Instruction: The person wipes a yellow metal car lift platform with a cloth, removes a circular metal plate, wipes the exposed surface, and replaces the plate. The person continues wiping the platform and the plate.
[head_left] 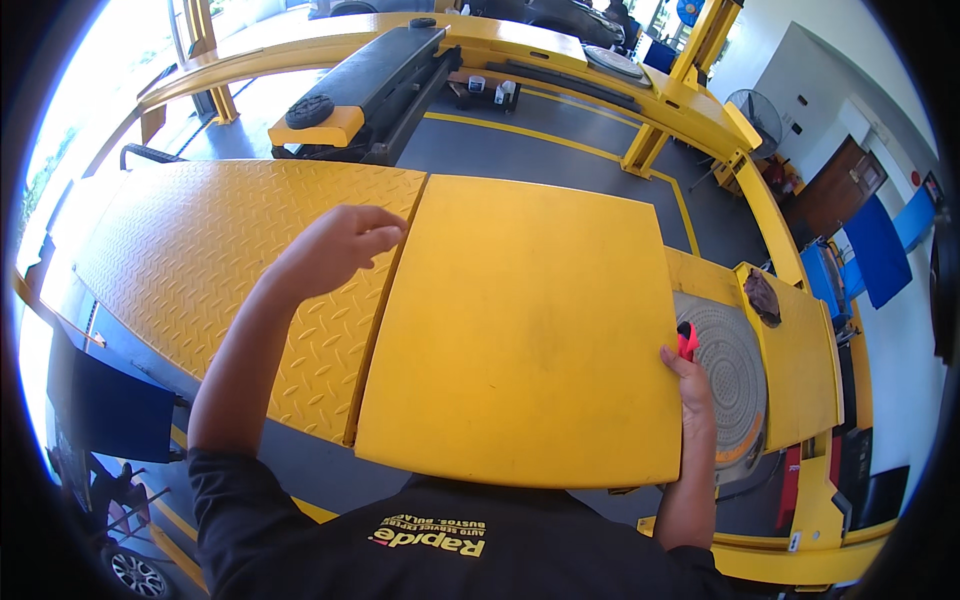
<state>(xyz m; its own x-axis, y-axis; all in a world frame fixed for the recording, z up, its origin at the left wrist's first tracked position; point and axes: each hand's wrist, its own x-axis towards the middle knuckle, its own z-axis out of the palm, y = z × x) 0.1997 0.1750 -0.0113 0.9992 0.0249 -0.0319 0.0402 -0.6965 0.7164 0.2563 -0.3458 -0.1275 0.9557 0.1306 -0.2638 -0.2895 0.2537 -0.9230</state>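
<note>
In front of me lies a smooth yellow metal plate (520, 330), butted against a yellow diamond-tread plate (190, 230) on its left. My left hand (335, 255) is over the tread plate by the seam. Its fingers are loosely bent and a little apart, and nothing shows in them. At the smooth plate's right edge, my right hand (688, 385) is closed on a small bright pink and black object (687, 341). The object's kind cannot be made out, and most of those fingers are hidden behind the plate's edge.
Right of the plate is a round grey turntable (728, 370); a dark crumpled rag (762, 297) lies on the yellow ledge beyond. Across the grey floor runs another yellow lift runway (500, 45), with a black-topped jack beam (375, 85) spanning toward it. A fan (755, 118) stands far right.
</note>
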